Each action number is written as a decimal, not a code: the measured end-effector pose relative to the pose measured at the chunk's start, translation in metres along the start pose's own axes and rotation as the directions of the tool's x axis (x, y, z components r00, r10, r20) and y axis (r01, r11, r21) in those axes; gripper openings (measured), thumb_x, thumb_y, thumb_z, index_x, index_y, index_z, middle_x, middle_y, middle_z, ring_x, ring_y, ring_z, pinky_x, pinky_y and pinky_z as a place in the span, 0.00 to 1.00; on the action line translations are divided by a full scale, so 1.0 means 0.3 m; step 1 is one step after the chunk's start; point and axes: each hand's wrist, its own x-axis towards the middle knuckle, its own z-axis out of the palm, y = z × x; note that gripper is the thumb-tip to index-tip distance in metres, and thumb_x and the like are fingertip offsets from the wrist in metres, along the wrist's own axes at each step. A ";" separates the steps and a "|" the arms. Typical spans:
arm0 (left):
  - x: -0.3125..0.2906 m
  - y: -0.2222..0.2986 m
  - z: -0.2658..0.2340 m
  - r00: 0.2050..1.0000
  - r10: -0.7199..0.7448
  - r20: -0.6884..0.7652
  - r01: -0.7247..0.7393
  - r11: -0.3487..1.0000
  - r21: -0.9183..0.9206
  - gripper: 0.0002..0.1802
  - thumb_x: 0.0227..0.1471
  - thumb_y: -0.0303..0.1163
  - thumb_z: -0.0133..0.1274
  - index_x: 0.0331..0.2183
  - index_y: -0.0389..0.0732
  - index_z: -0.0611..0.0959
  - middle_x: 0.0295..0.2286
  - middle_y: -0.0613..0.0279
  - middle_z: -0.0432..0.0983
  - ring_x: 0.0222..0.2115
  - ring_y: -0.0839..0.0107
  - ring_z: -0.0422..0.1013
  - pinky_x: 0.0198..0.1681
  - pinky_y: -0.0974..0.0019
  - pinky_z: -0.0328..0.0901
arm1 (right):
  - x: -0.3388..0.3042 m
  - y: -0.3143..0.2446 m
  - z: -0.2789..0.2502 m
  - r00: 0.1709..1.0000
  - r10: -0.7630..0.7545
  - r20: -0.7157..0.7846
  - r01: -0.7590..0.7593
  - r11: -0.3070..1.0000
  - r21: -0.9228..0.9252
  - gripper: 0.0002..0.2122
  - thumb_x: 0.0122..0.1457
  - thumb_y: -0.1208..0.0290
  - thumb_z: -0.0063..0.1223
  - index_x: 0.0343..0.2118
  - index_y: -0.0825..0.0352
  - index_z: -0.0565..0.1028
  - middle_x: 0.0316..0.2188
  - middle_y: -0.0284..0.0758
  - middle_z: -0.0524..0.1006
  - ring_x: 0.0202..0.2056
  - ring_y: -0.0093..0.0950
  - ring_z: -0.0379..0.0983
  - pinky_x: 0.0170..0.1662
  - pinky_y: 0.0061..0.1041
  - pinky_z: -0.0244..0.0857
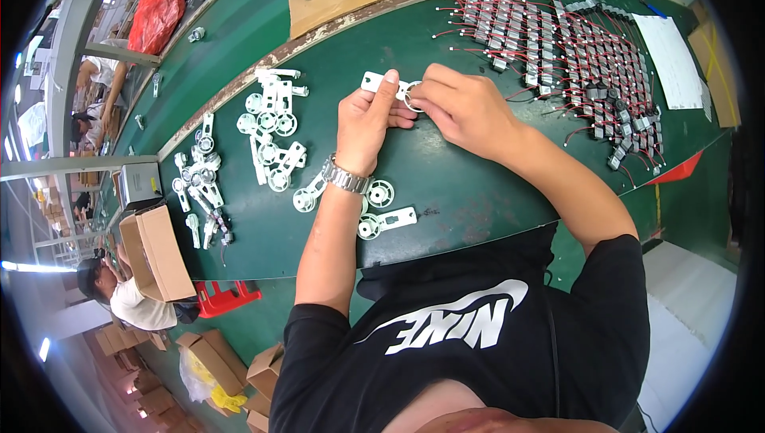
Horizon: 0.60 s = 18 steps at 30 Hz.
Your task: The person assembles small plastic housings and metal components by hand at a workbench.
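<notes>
Above the green table, my left hand [365,124] grips a white plastic bracket [372,82] with a flat arm and a round ring end, the thumb lying along it. At the ring end, the fingers of my right hand [466,110] are pinched on the same bracket; they cover part of the ring, so its inside cannot be made out. Near my left wrist lie a few similar loose brackets [389,220]. Further left are a pile of white brackets [275,106] and another group [199,178], some with dark round pieces fitted.
Rows of small grey motors with red wires [542,43] cover the table's right side, beside a white sheet [669,62]. More brackets lie on cardboard [319,15] at the far edge. An open carton [155,254] stands left, near a seated person [139,301] and a red stool [227,299].
</notes>
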 end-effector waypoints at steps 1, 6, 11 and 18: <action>-0.003 0.007 0.004 1.000 0.010 -0.009 -0.010 1.000 -0.005 0.23 0.64 0.47 0.58 0.34 0.32 0.84 0.27 0.57 0.83 0.26 0.71 0.80 0.29 0.70 0.76 | 0.002 0.000 -0.001 1.000 -0.003 0.002 0.003 1.000 0.000 0.05 0.55 0.79 0.60 0.34 0.66 0.77 0.30 0.36 0.72 0.29 0.37 0.76 0.30 0.36 0.71; 0.005 0.001 0.004 0.999 0.045 -0.021 -0.045 0.999 0.020 0.22 0.65 0.45 0.58 0.34 0.32 0.84 0.27 0.58 0.83 0.25 0.74 0.79 0.28 0.72 0.75 | 0.008 0.001 0.024 0.989 0.093 -0.114 -0.074 0.985 0.157 0.05 0.58 0.82 0.59 0.37 0.69 0.78 0.33 0.38 0.77 0.31 0.41 0.77 0.33 0.35 0.71; -0.006 0.009 0.006 0.995 0.088 -0.048 -0.081 0.988 0.132 0.19 0.65 0.43 0.58 0.34 0.33 0.85 0.26 0.59 0.83 0.24 0.75 0.79 0.28 0.72 0.74 | 0.029 -0.019 0.033 0.983 0.086 -0.161 -0.065 0.989 0.131 0.06 0.57 0.84 0.59 0.37 0.70 0.77 0.33 0.40 0.77 0.32 0.40 0.77 0.35 0.34 0.71; -0.010 -0.031 0.017 0.989 0.136 -0.050 -0.129 0.984 0.122 0.22 0.63 0.43 0.59 0.29 0.32 0.85 0.22 0.61 0.81 0.22 0.78 0.77 0.25 0.72 0.72 | 0.011 -0.040 0.033 0.979 0.142 -0.146 -0.145 0.989 -0.005 0.04 0.58 0.83 0.61 0.35 0.72 0.78 0.32 0.40 0.75 0.31 0.37 0.75 0.35 0.31 0.69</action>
